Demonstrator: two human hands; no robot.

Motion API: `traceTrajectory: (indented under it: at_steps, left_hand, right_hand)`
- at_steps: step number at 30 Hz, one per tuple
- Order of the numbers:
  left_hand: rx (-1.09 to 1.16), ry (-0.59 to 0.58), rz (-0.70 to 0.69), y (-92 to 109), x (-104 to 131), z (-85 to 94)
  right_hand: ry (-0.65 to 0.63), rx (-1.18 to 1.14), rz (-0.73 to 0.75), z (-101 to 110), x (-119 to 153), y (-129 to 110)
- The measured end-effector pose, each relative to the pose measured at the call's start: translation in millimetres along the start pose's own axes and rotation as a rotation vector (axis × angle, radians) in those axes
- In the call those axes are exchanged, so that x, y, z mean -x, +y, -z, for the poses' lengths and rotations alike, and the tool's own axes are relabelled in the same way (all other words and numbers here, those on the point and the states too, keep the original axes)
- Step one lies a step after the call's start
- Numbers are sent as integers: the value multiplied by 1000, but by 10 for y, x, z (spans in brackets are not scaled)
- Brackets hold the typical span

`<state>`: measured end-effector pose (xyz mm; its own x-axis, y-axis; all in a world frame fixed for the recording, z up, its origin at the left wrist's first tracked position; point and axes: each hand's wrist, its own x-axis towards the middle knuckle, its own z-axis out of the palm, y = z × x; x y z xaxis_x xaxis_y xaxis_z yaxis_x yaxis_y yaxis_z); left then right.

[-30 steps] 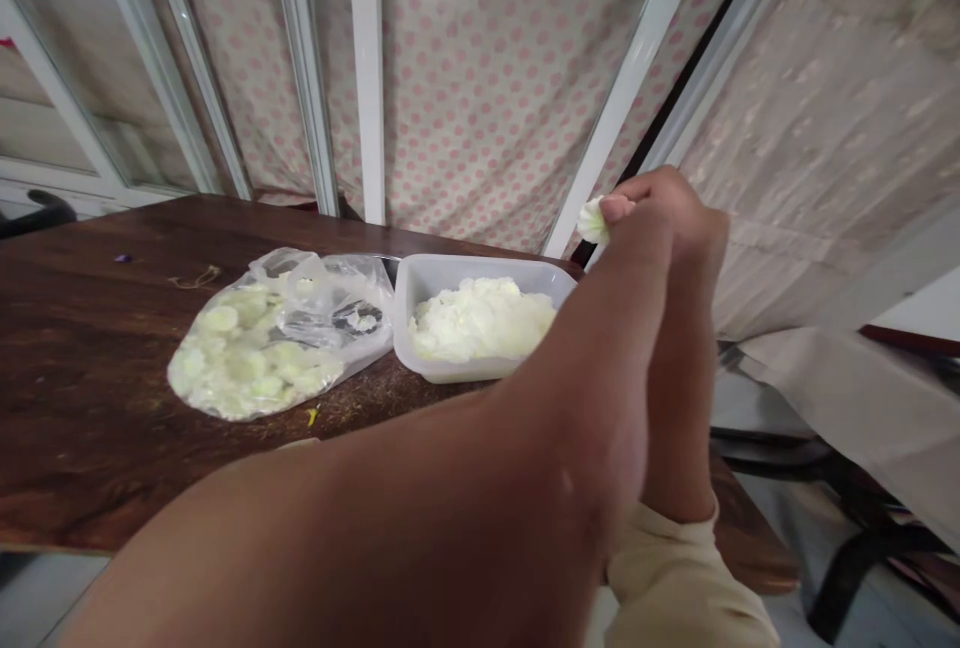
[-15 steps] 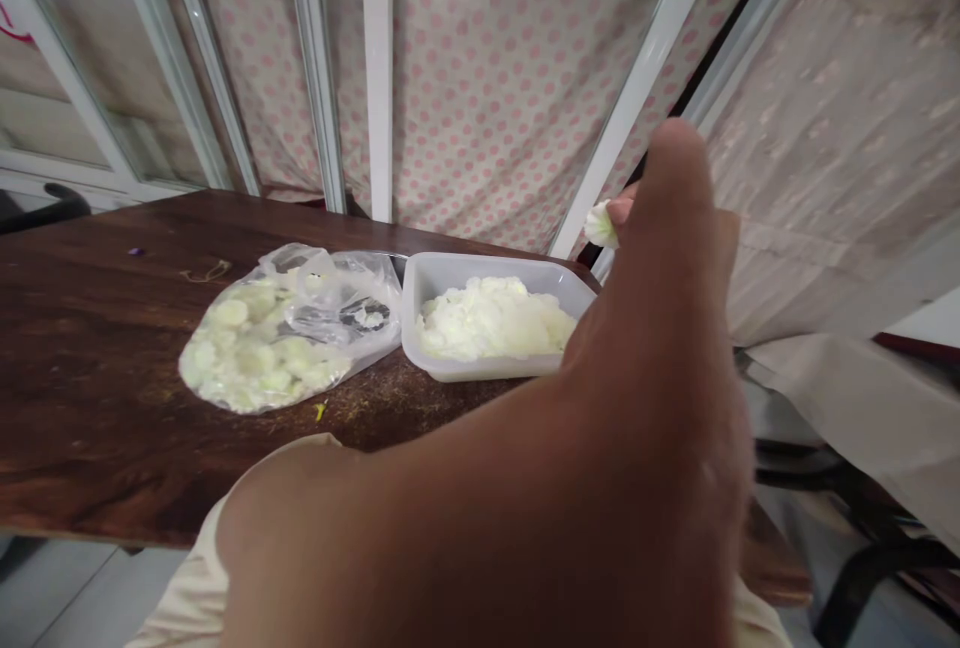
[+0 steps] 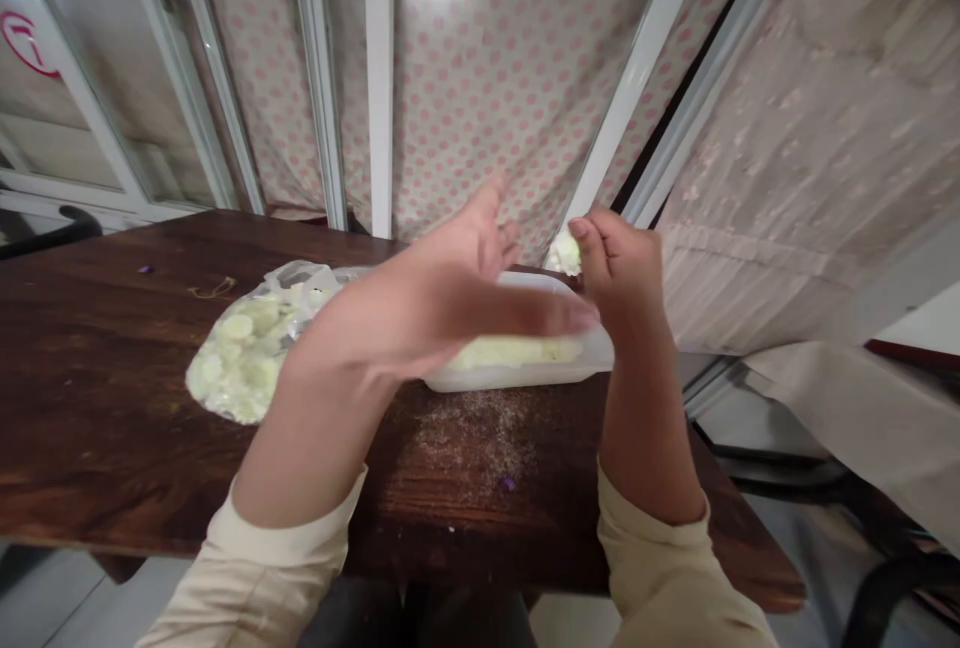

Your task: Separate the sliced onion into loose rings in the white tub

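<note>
Above a white plastic tub (image 3: pixel 517 380) my left hand (image 3: pixel 457 288) reaches to the right, fingers spread and smeared a little by motion. It looks to be holding nothing. My right hand (image 3: pixel 619 263) is raised at the tub's right end, its thumb and fingers pinched on a small ruffled white flower (image 3: pixel 564 254) with a yellow-green tint. Inside the tub lies a heap of pale flowers or petals (image 3: pixel 510 351), partly covered by my left hand. A clear plastic bag of whitish flowers (image 3: pixel 244 353) rests left of the tub, partly behind my left forearm.
The dark wooden table (image 3: pixel 112 378) carries fine crumbs and a purple scrap (image 3: pixel 508 483) near its front. A thin string loop (image 3: pixel 212 288) lies at the back left. Behind the table hangs a dotted curtain (image 3: pixel 487 108) with white frames. A black chair part (image 3: pixel 900 598) stands at the right.
My left forearm and hand, which crossed close in front of the camera, have dropped and moved left over the tub. My right hand, now fully visible, keeps its pinch on the flower.
</note>
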<state>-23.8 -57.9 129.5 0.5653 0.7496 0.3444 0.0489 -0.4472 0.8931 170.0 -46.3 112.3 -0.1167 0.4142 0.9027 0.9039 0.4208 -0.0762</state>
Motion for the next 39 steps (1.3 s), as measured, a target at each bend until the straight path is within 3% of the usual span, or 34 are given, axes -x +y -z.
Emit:
traceTrajectory:
  at_steps: [2, 5, 8, 10, 18, 25, 39]
  left_hand:
    - [108, -18, -31, -87, -179, 37]
    - [-20, 51, 16, -326, -462, 37]
    - [-6, -108, 69, -525, -660, 16]
    - [10, -150, 90, -584, -716, 5]
    - [-175, -48, -20, -666, -752, 7]
    - [-377, -38, -51, -723, -783, 76]
    - [-578, 19, -32, -770, -795, 258]
  right_hand:
    - [11, -54, -56, -122, 10, -6]
    - [2, -146, -134, -337, 46, -8]
    - [11, -198, -200, -499, 87, 15]
    - [3, -199, -232, -550, 105, 36]
    - [20, -72, -214, -610, 120, 118]
    - [83, -131, -200, -747, 134, 245]
    - [-227, 118, -363, -904, 245, 333]
